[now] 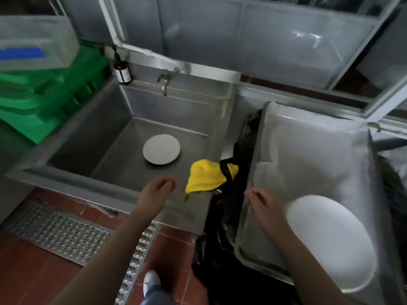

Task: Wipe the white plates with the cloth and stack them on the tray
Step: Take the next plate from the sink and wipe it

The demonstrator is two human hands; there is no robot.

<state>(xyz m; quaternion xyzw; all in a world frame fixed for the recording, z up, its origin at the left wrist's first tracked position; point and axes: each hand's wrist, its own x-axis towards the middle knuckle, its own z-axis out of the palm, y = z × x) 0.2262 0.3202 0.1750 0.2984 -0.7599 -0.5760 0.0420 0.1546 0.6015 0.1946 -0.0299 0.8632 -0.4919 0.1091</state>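
Here, both hands, left hand (159,190) and right hand (261,200), hang loosely curled, holding nothing; one plate (330,241) sits on the tray (308,150). Likely next: fetching the sink plate (161,148) and yellow cloth (204,179).

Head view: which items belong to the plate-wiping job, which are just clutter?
Job:
- white plate in the sink
- white plate on the tray
- yellow cloth
- tray
- sink

Clutter:
- green crates
- brown bottle
- tap
- black bag
- floor grate
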